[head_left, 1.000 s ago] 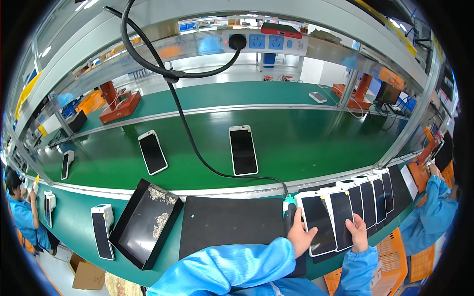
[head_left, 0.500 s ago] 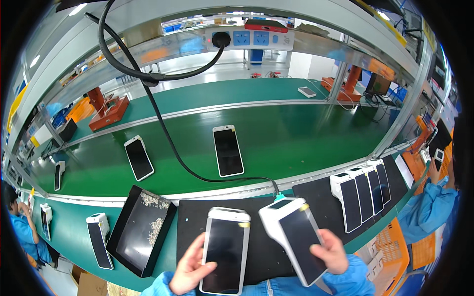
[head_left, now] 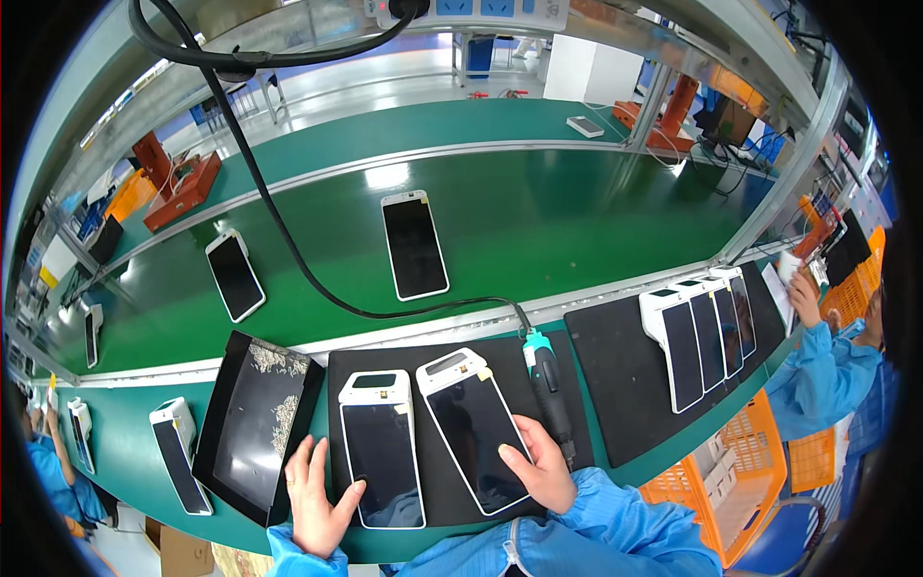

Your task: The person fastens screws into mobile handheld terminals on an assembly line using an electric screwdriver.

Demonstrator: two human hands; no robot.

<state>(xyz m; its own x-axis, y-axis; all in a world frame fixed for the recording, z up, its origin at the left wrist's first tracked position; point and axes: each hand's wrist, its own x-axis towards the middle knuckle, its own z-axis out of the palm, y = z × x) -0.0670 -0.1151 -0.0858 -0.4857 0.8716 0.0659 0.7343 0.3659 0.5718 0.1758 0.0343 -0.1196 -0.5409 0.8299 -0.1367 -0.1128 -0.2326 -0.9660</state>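
Two white handheld terminals with dark screens and small yellow stickers lie side by side on a black mat. My left hand is at the left terminal, fingers spread, its thumb at the lower left edge. My right hand grips the right terminal at its lower right side, thumb on the screen and fingers along the edge. This terminal is tilted, its top leaning left. Right of it lies a black and teal electric screwdriver, its tip toward me, joined to a black cable.
A black tray with small screws stands left. Several terminals are lined up on a second mat. More terminals lie on the green belt. An orange basket and a co-worker's blue sleeve are at right.
Both terminals have come down onto the mat, and my left hand has loosened from the left one. The screwdriver, mostly hidden before, now shows. The view has tilted downward.
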